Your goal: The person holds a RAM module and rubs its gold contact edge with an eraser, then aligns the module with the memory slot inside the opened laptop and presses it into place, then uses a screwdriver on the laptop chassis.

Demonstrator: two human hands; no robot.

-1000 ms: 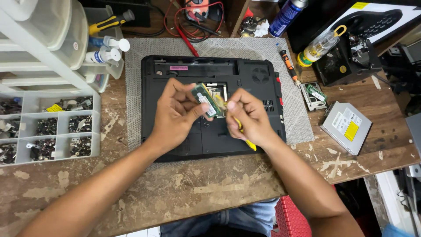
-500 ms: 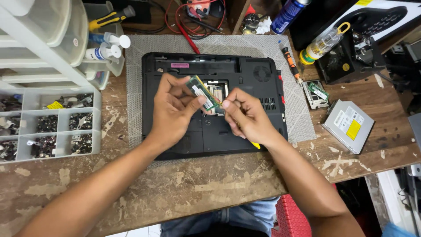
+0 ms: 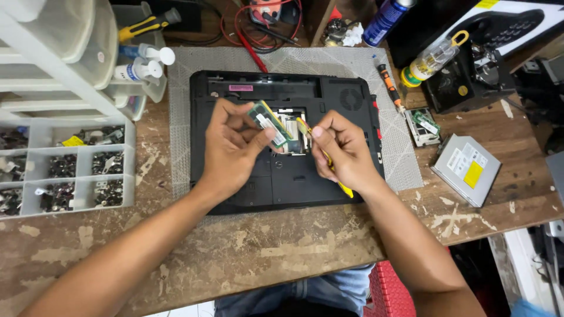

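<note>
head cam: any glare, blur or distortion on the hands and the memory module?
Head view: even, soft light; left hand, right hand and green memory module in fair focus, no strong glare; faint shadows on the black laptop; edges bow slightly, wide-angle.

A worn wooden table with flaking pale patches carries a grey mesh mat at its middle. On the left sits a clear compartment tray (filled with small dark parts). On the right lies a silver optical drive, near a small green circuit board.

One laptop, one memory module, two spray bottles.
</note>
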